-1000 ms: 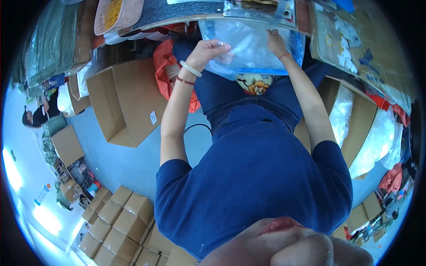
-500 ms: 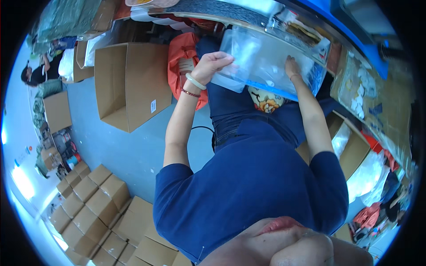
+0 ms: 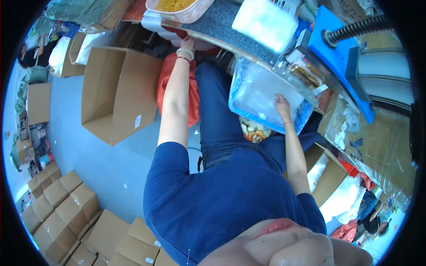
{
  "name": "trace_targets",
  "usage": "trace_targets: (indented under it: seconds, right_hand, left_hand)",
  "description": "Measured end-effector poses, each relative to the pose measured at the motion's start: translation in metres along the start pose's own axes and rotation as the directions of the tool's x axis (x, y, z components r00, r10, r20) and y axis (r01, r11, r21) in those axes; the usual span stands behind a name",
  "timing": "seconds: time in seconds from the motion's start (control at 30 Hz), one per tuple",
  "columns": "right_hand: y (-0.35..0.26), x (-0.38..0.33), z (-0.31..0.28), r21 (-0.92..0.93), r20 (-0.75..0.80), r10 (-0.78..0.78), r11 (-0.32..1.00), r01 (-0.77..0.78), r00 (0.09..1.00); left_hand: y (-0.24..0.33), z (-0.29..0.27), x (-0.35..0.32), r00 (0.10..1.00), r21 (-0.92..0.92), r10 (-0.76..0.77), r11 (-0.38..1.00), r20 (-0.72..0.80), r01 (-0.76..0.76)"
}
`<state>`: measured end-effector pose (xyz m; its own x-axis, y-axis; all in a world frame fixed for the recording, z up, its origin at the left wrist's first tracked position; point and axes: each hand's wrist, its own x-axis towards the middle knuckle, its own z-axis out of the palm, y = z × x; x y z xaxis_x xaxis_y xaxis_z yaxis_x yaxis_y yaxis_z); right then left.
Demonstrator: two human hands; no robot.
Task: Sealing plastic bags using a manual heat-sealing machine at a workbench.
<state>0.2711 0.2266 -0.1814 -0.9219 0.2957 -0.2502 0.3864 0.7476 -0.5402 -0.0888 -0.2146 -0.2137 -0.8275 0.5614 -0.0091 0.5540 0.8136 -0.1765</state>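
Note:
My left arm stretches forward past an orange-red bag. My left hand is at the table's underside, close to some pale rolled material, and its fingertips are too hidden to read. Across my lap rests a shallow blue tray lined or filled with clear plastic sheets. Over its right part is my right hand, its fingers curled in. Whatever they might hold is too small to make out.
A blue-grey mat covers the table, bearing a basket of yellow strands and a white packet. A blue machine with a ribbed hose stands to the right. An open carton and stacked cartons occupy the floor at left.
My left hand has let go of the clear plastic sheet and moved forward and left to the table's underside. My right hand's fingers have curled. The view has shifted, showing more of the table.

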Motion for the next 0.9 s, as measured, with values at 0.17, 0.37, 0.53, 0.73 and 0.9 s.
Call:
trace_targets:
  seconds: [0.17, 0.37, 0.53, 0.73, 0.9]
  right_hand:
    - [-0.018, -0.021, -0.025, 0.41, 0.112, 0.222, 0.878, -0.248, 0.969]
    - [-0.029, -0.043, -0.022, 0.721, 0.304, 0.361, 0.518, -0.461, 0.881]
    - [-0.028, -0.051, -0.013, 0.835, 0.428, 0.316, 0.219, -0.504, 0.847]
    - [-0.033, -0.057, -0.009, 0.829, 0.393, 0.365, 0.257, -0.497, 0.844]
    - [-0.039, -0.06, -0.005, 0.842, 0.34, 0.362, 0.294, -0.453, 0.868]
  left_hand:
    - [0.01, -0.008, 0.023, 0.971, -0.527, -0.223, 0.837, -0.086, 0.145]
    - [0.06, -0.207, -0.075, 0.833, -0.904, 0.472, 0.422, 0.288, 0.073]
    - [0.086, -0.357, 0.001, 0.892, -0.907, 0.383, 0.239, -0.24, -0.347]
    - [0.173, -0.437, 0.203, 0.788, -0.743, 0.231, 0.263, -0.571, -0.616]
    - [0.263, -0.419, 0.318, 0.538, -0.466, 0.535, 0.278, -0.652, -0.84]
